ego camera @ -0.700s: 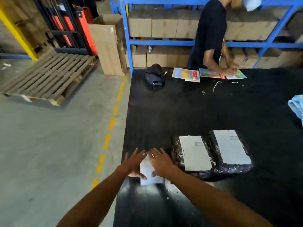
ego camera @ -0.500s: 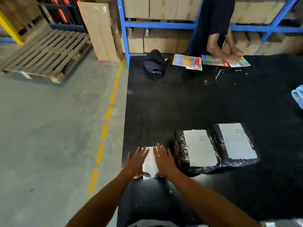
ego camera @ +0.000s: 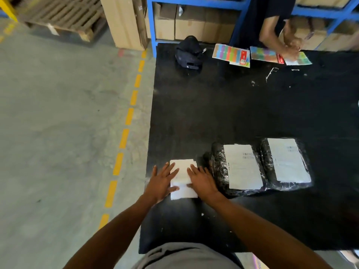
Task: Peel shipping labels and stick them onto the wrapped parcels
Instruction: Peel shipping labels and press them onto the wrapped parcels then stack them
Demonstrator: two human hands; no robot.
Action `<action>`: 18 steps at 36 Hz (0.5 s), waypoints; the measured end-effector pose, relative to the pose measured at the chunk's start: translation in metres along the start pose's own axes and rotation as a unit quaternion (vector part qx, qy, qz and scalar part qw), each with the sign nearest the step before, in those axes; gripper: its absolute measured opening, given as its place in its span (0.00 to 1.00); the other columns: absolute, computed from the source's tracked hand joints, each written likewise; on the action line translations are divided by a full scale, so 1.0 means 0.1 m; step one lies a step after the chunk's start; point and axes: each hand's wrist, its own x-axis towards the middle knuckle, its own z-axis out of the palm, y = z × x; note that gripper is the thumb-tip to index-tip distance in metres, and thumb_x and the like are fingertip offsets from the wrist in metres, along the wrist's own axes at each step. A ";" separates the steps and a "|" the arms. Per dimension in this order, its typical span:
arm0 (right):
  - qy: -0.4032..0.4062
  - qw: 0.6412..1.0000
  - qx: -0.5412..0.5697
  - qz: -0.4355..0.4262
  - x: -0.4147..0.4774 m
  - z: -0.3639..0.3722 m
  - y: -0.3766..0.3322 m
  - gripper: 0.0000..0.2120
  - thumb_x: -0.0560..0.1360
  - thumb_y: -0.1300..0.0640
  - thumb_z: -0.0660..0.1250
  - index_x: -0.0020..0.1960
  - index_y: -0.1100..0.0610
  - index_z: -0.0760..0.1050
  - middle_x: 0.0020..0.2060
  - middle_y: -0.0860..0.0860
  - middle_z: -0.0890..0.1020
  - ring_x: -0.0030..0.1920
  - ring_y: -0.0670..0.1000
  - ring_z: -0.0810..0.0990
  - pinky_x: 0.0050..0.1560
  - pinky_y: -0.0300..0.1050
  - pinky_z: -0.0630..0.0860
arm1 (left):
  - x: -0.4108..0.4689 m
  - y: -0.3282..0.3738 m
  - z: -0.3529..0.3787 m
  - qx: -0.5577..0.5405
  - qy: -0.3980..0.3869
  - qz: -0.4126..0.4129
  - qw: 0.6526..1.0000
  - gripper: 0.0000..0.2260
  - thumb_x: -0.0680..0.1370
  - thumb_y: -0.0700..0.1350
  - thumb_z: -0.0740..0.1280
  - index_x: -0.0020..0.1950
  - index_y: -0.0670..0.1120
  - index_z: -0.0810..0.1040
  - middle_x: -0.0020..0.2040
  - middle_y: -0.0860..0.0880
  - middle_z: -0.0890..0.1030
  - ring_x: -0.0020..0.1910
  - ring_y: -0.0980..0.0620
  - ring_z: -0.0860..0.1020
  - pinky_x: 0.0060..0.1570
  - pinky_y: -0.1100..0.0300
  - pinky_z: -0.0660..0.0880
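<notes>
A small stack of white shipping labels (ego camera: 183, 168) lies near the front left corner of the black table (ego camera: 223, 113). My left hand (ego camera: 160, 183) rests flat on its left side with fingers spread and the thumb across the lower part. My right hand (ego camera: 203, 181) presses flat on its right side. To the right lie two parcels in shiny black wrap, side by side: the left parcel (ego camera: 217, 167) and the right parcel (ego camera: 267, 158). A white label is stuck on top of each.
Another person (ego camera: 279, 41) handles colourful sheets (ego camera: 231, 54) at the table's far edge. A black cap (ego camera: 189, 52) sits at the far left. Blue shelving (ego camera: 194, 2) with cardboard boxes stands behind. A wooden pallet (ego camera: 64, 14) and a yellow dashed floor line (ego camera: 124, 138) lie left.
The camera has tilted downward, so the table sits higher in view. Both hands stay flat on the label stack, which now shows more of its lower edge.
</notes>
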 end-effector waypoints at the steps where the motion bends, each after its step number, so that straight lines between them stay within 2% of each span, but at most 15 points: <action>1: 0.005 1.000 -0.002 0.002 -0.01 0.00 -0.01 0.33 0.83 0.48 0.61 0.82 0.58 0.52 0.82 0.57 0.55 0.79 0.62 0.58 0.78 0.59 0.57 | -0.01 0.01 -0.02 -0.002 0.002 -0.008 1.000 0.34 0.78 0.71 0.45 0.81 0.56 0.57 0.82 0.51 0.53 0.81 0.45 0.53 0.77 0.40 0.42; 5: 0.026 1.000 0.008 0.007 -0.10 -0.05 -0.06 0.32 0.84 0.55 0.60 0.82 0.62 0.49 0.82 0.59 0.54 0.78 0.64 0.59 0.77 0.59 0.61 | -0.11 0.15 -0.27 -0.048 0.021 -0.061 0.997 0.30 0.78 0.70 0.54 0.77 0.59 0.65 0.75 0.50 0.69 0.73 0.47 0.68 0.76 0.43 0.58; 9: 0.047 0.999 0.023 -0.001 -0.18 -0.08 -0.11 0.31 0.84 0.62 0.56 0.81 0.65 0.45 0.81 0.62 0.51 0.77 0.65 0.61 0.75 0.59 0.64 | -0.18 0.32 -0.51 -0.198 0.008 -0.118 0.973 0.27 0.79 0.68 0.57 0.75 0.59 0.68 0.75 0.53 0.71 0.70 0.49 0.72 0.74 0.50 0.61; 11: 0.057 0.998 0.041 -0.003 -0.25 -0.15 -0.12 0.33 0.84 0.58 0.57 0.82 0.64 0.43 0.81 0.62 0.49 0.78 0.65 0.61 0.74 0.58 0.65 | -0.20 0.42 -0.62 -0.310 0.012 -0.144 0.940 0.23 0.80 0.64 0.60 0.73 0.58 0.71 0.74 0.53 0.72 0.68 0.50 0.73 0.64 0.65 0.70; 12: 0.054 0.997 0.059 -0.002 -0.29 -0.20 -0.13 0.34 0.84 0.55 0.58 0.82 0.64 0.43 0.82 0.62 0.48 0.78 0.65 0.61 0.74 0.57 0.65 | -0.20 0.46 -0.66 -0.356 0.025 -0.148 0.922 0.20 0.80 0.59 0.63 0.71 0.56 0.73 0.72 0.52 0.74 0.67 0.51 0.75 0.56 0.74 0.73; 13: 0.048 0.995 0.088 0.000 -0.34 -0.26 -0.12 0.37 0.84 0.52 0.60 0.82 0.63 0.42 0.82 0.62 0.46 0.78 0.64 0.61 0.74 0.57 0.65 | -0.18 0.49 -0.69 -0.390 0.048 -0.150 0.907 0.18 0.80 0.54 0.67 0.69 0.54 0.75 0.69 0.50 0.77 0.65 0.51 0.77 0.49 0.79 0.73; 14: 0.038 0.991 0.126 0.002 -0.39 -0.32 -0.11 0.39 0.83 0.49 0.61 0.82 0.62 0.41 0.82 0.61 0.44 0.78 0.64 0.61 0.74 0.56 0.65 | -0.16 0.50 -0.74 -0.421 0.066 -0.148 0.893 0.17 0.79 0.49 0.69 0.69 0.52 0.75 0.67 0.49 0.78 0.64 0.50 0.78 0.49 0.79 0.73; 15: 0.028 0.985 0.171 0.000 -0.44 -0.39 -0.09 0.43 0.82 0.46 0.63 0.82 0.60 0.39 0.82 0.60 0.42 0.79 0.63 0.59 0.74 0.55 0.64 | -0.15 0.51 -0.80 -0.454 0.078 -0.135 0.877 0.19 0.78 0.45 0.71 0.69 0.51 0.75 0.66 0.48 0.79 0.64 0.48 0.79 0.53 0.75 0.75; 17: 0.010 0.964 0.267 -0.009 -0.53 -0.54 -0.03 0.51 0.79 0.42 0.68 0.82 0.57 0.33 0.82 0.58 0.38 0.81 0.61 0.53 0.76 0.55 0.60 | -0.14 0.54 -0.94 -0.509 0.079 -0.115 0.850 0.24 0.77 0.41 0.73 0.71 0.51 0.72 0.65 0.46 0.80 0.64 0.45 0.80 0.59 0.60 0.79; 18: 0.012 0.951 0.310 -0.010 -0.60 -0.65 0.00 0.54 0.77 0.41 0.69 0.81 0.56 0.32 0.82 0.57 0.39 0.82 0.60 0.50 0.77 0.55 0.58 | -0.14 0.57 -1.03 -0.527 0.078 -0.110 0.839 0.27 0.76 0.40 0.73 0.73 0.52 0.70 0.64 0.45 0.81 0.62 0.45 0.81 0.59 0.54 0.80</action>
